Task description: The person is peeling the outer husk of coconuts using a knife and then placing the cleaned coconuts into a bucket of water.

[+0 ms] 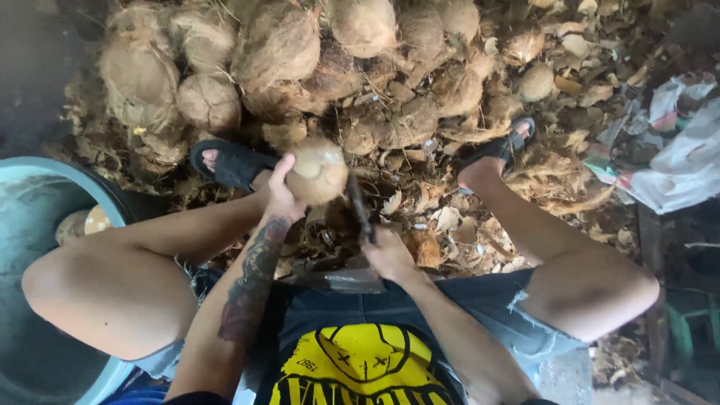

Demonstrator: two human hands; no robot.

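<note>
My left hand [281, 196] grips a husked brown coconut [318, 171] from its left side and holds it up between my knees. My right hand [388, 253] is closed around the handle of a dark blade [358, 204], a cleaver or knife, whose edge points up toward the coconut's right side. The blade stands right beside the coconut; I cannot tell whether it touches it.
A heap of hairy coconuts [277, 45] lies ahead, with husk scraps [442, 217] strewn over the ground. My feet in black sandals [232, 161] rest on both sides. A large blue-green tub [45, 195] at the left holds shelled pieces. Plastic bags [675, 157] lie at the right.
</note>
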